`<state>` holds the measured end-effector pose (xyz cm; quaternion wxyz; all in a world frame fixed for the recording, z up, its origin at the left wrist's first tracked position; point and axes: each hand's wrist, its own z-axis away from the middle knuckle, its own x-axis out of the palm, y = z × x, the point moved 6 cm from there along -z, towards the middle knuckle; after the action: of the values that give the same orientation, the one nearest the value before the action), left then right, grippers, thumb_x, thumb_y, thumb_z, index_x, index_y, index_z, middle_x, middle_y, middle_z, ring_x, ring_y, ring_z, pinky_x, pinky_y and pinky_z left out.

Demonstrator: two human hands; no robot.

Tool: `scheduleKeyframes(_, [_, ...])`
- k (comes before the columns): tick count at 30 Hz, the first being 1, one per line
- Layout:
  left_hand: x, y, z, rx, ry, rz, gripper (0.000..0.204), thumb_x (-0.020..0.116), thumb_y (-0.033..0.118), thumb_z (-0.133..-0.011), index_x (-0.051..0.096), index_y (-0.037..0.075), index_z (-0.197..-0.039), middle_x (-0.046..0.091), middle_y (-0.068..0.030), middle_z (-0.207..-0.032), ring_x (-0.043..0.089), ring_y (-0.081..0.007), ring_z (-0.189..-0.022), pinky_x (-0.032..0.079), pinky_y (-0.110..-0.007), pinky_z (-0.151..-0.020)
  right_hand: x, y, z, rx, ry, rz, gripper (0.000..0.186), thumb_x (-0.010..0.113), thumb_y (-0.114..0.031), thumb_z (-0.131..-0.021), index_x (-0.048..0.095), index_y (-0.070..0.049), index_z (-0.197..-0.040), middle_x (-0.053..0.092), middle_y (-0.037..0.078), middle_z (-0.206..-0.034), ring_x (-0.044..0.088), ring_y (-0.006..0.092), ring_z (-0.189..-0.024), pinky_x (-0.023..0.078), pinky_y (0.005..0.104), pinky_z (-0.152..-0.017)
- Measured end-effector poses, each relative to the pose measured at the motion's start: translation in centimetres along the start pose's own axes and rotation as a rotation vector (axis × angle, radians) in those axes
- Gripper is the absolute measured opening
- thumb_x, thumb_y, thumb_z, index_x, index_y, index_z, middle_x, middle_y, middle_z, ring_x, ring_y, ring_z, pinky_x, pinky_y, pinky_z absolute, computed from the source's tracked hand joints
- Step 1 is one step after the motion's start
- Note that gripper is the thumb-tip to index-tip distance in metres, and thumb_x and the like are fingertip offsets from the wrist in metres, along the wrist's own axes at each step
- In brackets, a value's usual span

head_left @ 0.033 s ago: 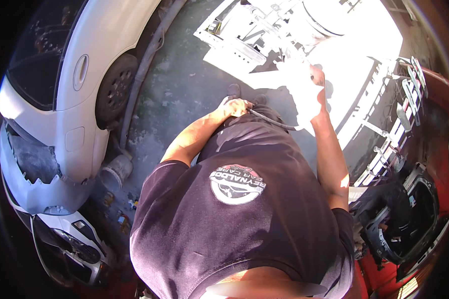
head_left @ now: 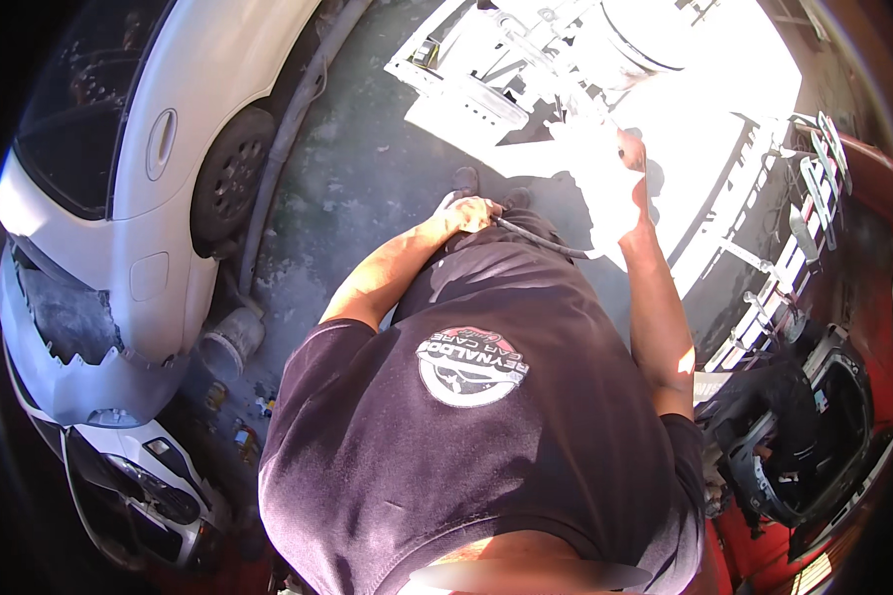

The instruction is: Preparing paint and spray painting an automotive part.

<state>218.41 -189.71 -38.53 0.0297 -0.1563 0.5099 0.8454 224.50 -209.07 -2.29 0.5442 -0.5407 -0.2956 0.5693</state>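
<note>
With my left hand [head_left: 469, 211] closed at my waist on the near end of a thin dark hose [head_left: 541, 240], I should keep the line taut while my right hand [head_left: 628, 154], grip lost in glare, steadies it farther out beside the white car [head_left: 184, 149].

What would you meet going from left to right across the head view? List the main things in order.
White car → left hand → thin cord → right hand → row of wrenches
</note>
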Motion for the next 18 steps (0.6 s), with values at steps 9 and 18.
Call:
scheduleKeyframes(9, [2.8, 0.4, -2.4, 0.049, 0.023, -0.135, 0.036, 0.067, 0.013, -0.093, 0.070, 0.009, -0.128, 0.075, -0.0133, -0.114, 0.071, -0.0267, -0.104, 0.054, -0.034, -0.092, 0.7, 1.8, 2.4, -0.416, -0.161, 0.566, 0.056, 0.068, -0.037, -0.096, 0.062, 0.000, -0.137, 0.073, 0.015, -0.104, 0.066, 0.0236, -0.089, 0.052, 0.0381, -0.085])
scheduleKeyframes(18, [5.9, -0.1, -1.2, 0.077, 0.069, 0.117, 0.026, 0.048, 0.019, -0.103, 0.068, 0.008, -0.116, 0.072, -0.0067, -0.104, 0.067, -0.0160, -0.088, 0.051, -0.027, -0.081, -0.2, 0.9, 1.8, -0.037, -0.340, 0.247, 0.057, 0.071, -0.040, -0.092, 0.065, -0.006, -0.138, 0.067, 0.015, -0.087, 0.063, 0.0209, -0.081, 0.050, 0.0384, -0.084])
